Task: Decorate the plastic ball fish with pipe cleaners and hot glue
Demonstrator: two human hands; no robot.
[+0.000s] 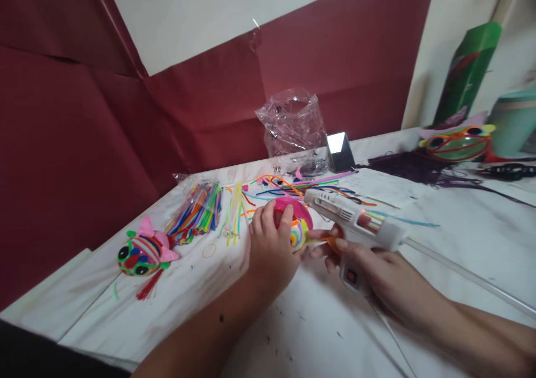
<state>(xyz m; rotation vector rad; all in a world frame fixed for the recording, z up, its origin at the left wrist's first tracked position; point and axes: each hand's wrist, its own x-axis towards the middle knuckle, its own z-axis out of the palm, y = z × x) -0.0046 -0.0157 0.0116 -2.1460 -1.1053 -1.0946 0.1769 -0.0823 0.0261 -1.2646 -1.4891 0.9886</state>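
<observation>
My left hand is closed around a pink and rainbow-striped ball-shaped craft piece resting on the white table. My right hand grips the handle of a white hot glue gun, a finger on its orange trigger. The gun's nozzle points left, close to the top of the craft piece. A clear glue stick sticks out of the gun's back toward the right.
A finished striped fish-like toy lies at the left. A bag of coloured strips and loose strips sit behind my hands. Farther back are a clear plastic bag, a small mirror block and another decorated toy.
</observation>
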